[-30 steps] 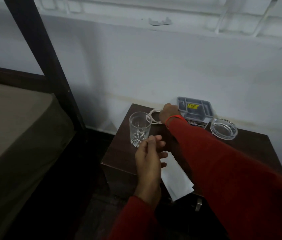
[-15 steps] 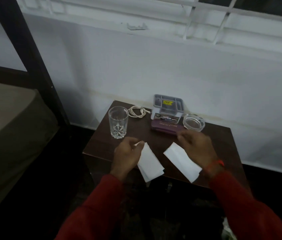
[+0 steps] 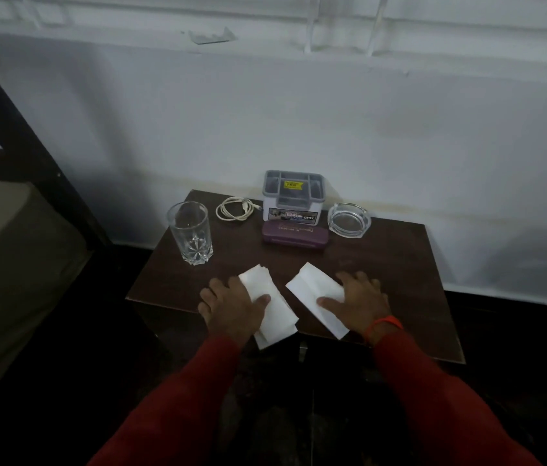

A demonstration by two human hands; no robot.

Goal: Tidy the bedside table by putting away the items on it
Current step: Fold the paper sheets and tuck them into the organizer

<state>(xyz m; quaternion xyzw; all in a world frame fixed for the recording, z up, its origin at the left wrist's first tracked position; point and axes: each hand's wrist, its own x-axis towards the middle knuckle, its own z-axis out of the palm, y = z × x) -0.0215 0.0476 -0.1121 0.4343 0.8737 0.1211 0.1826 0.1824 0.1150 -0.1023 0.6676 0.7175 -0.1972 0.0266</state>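
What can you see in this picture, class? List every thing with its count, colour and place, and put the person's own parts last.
table: 1, dark brown, against the wall
glass: 1, clear, upright, table's left
cable: 1, white, coiled, between glass and organiser
organiser: 1, grey, back of table
case: 1, purple, shut, in front of organiser
ashtray: 1, clear, right of organiser
papers: 2 folded bundles, white, front edge, one under each hand
bed: 1, tan, far left
wall: 1, white, behind table
left hand: on left bundle
right hand: on right bundle, orange wrist thread
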